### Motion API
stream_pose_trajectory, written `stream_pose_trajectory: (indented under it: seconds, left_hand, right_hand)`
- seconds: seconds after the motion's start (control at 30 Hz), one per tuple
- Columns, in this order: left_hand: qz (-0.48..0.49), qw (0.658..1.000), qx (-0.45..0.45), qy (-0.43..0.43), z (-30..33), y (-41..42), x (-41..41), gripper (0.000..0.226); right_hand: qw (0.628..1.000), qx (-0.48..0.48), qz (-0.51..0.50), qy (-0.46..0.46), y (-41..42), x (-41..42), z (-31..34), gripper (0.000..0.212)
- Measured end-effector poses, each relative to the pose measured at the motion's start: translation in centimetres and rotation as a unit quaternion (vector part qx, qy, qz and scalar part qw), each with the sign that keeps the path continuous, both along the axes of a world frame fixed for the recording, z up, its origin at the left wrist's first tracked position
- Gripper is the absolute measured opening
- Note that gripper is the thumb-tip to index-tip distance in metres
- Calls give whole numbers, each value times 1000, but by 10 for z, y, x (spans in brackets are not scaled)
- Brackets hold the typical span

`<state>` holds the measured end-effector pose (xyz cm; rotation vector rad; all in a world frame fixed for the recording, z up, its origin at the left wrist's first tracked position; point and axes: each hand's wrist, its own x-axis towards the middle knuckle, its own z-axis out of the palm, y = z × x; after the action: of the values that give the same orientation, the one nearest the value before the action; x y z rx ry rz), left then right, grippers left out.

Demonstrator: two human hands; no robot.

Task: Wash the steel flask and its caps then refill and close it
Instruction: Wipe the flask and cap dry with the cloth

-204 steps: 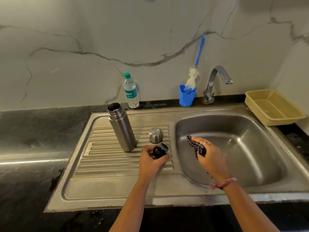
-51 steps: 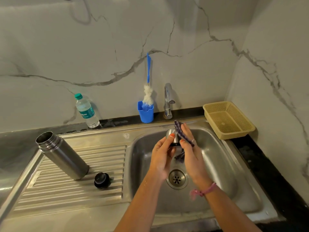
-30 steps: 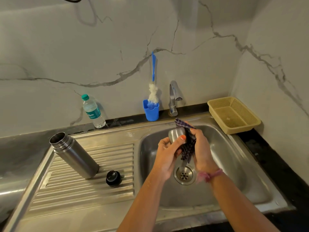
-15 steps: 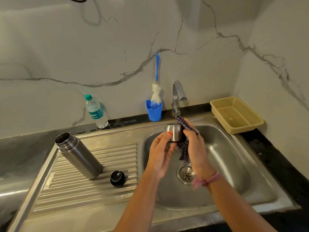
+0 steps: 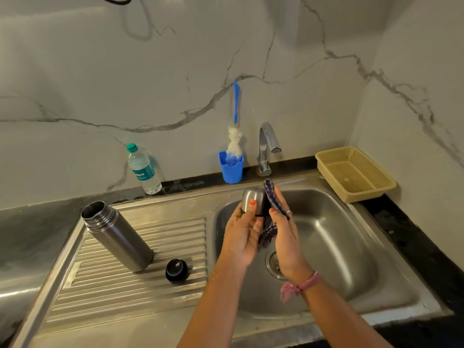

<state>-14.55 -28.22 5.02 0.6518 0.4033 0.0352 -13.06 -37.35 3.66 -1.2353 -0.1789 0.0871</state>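
I see the left hand gripping the steel outer cap over the sink basin, thumb on its side; the right hand pinches a checked cloth vs. the cap's right side. I'd judge the cap light, rigid, prob. slick when wet, so hold it round the wall, not the dome. Cloth is limp, bunches easily. Left, on the ribbed drainboard, the steel flask stands open, heavier and tall, so best taken mid-body; the black inner cap sits just beside its base. Far edge: water bottle, blue cup w/ bottle brush, tap, beige basket at right. Marble walls, dark counter.
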Motion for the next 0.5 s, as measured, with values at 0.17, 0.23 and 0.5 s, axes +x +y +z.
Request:
stream_pose_trajectory:
  seconds: [0.17, 0.23, 0.5]
  left_hand:
    - [-22, 999, 20, 32, 1, 5, -5, 31]
    - [-67, 997, 39, 27, 5, 7, -9, 27]
    - [-130, 971, 197, 48, 23, 17, -9, 28]
  right_hand:
    - [994, 41, -3, 102, -10, 8, 7, 40]
    - [988, 56, 8, 146, -19, 16, 12, 37]
    - [985, -159, 67, 1, -37, 49, 26, 30]
